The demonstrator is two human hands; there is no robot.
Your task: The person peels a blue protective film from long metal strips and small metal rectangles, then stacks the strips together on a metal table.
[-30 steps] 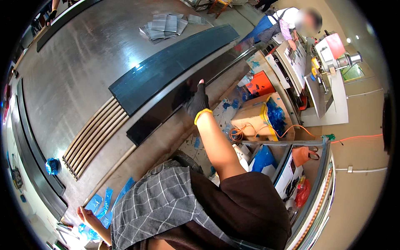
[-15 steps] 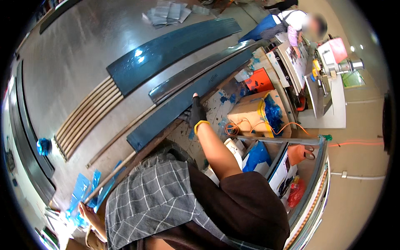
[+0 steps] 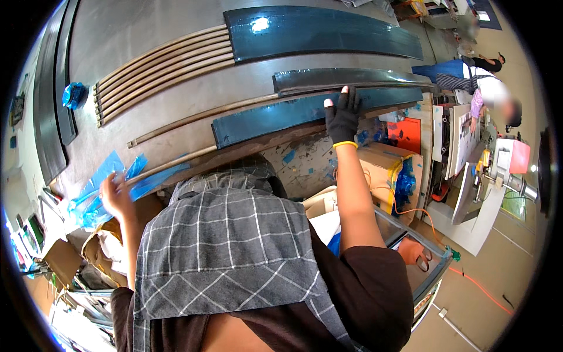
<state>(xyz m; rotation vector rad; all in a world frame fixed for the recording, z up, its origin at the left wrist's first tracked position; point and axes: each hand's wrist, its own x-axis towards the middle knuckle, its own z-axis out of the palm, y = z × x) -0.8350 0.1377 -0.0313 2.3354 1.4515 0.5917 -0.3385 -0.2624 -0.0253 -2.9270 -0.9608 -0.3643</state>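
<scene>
A: Head view, item one, landmark: the long grey workbench (image 3: 176,23).

B: Right hand (image 3: 342,114)?

A: In a black fingerless glove with a yellow cuff, fingers spread flat on the blue-filmed panel strip (image 3: 305,112) at the bench's near edge. It presses, without gripping.

B: Left hand (image 3: 114,193)?

A: Bare, at the bench's near left end, closed round crumpled blue protective film (image 3: 97,193) that trails off a thin brown rod (image 3: 170,166).

B: Other stock on the bench?

A: A dark curved panel (image 3: 346,78) just behind the strip, touching the gloved fingertips; a wide glossy blue panel (image 3: 316,30) farther back; a bundle of brown slats (image 3: 161,69) to its left.

B: Off the bench?

A: Cardboard box (image 3: 375,167) below the near edge; another person (image 3: 484,88) stands beyond the right end.
</scene>
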